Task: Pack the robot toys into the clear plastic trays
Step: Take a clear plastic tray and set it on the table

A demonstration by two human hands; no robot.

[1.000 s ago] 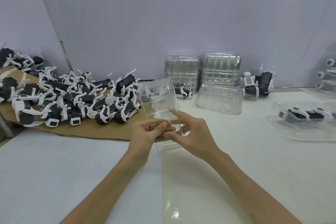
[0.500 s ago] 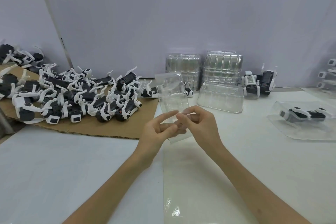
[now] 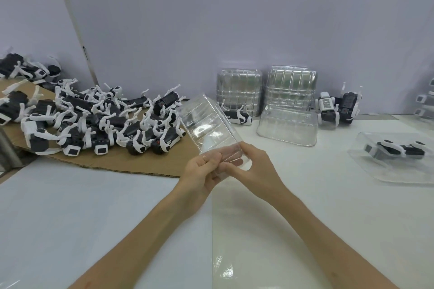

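Observation:
A clear plastic tray (image 3: 209,126) is held up above the table's middle, tilted away from me. My left hand (image 3: 199,172) pinches its near edge and my right hand (image 3: 251,166) grips the same end from the right. A heap of several black-and-white robot toys (image 3: 94,122) lies on brown cardboard (image 3: 131,162) to the left. One robot toy (image 3: 237,116) lies just behind the tray. A packed tray with a robot toy (image 3: 394,150) sits at the right.
Two stacks of clear trays (image 3: 291,87) stand against the back wall, with one tray (image 3: 287,126) lying in front of them. Two robot toys (image 3: 338,107) stand right of the stacks. More packed trays (image 3: 425,105) show at the right edge. A clear sheet (image 3: 234,253) lies near me.
Both hands kept hold of the clear tray, shifted a little to the right and turned it, so its far end now leans to the left.

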